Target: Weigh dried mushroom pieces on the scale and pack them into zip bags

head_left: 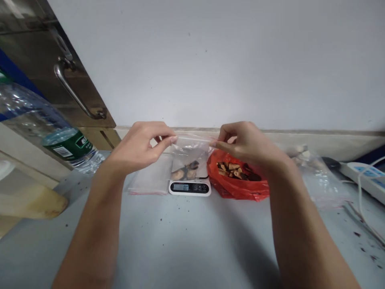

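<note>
One clear zip bag [192, 150], thin crinkled film, upright at scene centre above one white plastic scale [190, 192]; display reads 0.0, contact unclear. Inside: few brown, wrinkled dried pieces [191, 174]. Left hand [141, 144] fingers pinch top-left corner, right hand [248, 141] fingers pinch top-right. Right: one red bag [231, 193], glossy, open, many curled slices [233, 170]. Left: flat clear bags [150, 176].
</note>
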`<state>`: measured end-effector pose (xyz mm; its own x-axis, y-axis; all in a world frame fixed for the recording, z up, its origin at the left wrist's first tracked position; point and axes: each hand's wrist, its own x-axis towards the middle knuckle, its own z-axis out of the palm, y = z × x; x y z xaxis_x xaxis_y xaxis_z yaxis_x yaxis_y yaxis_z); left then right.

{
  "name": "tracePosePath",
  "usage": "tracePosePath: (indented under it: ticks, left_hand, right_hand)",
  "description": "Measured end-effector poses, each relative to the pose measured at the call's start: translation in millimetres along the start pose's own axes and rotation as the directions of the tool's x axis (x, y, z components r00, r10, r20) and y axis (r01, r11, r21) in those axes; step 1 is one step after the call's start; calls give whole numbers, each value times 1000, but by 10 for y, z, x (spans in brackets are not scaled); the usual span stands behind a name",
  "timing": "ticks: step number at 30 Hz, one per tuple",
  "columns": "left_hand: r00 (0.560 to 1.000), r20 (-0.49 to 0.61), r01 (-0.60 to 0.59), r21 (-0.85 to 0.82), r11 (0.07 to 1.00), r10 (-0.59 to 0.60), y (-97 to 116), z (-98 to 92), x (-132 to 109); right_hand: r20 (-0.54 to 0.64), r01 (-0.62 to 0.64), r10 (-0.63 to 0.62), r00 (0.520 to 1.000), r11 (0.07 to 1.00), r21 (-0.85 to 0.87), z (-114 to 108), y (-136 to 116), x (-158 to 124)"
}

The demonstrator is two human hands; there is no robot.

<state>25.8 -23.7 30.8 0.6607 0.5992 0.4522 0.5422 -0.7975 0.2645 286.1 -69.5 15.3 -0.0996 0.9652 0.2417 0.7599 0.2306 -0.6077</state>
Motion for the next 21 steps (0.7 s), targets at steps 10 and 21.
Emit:
tracePosePath:
  ticks: [10, 21]
  left_hand:
    - [915, -289, -259, 109, 960, 280, 490, 262, 176]
    - [982, 71, -162, -143, 976, 174, 760, 717, 308]
  right_hand:
    - [351, 113, -134, 927, 990, 81, -2, -203, -88]
    - [-415, -131, 46, 908, 975, -177, -952, 710, -970]
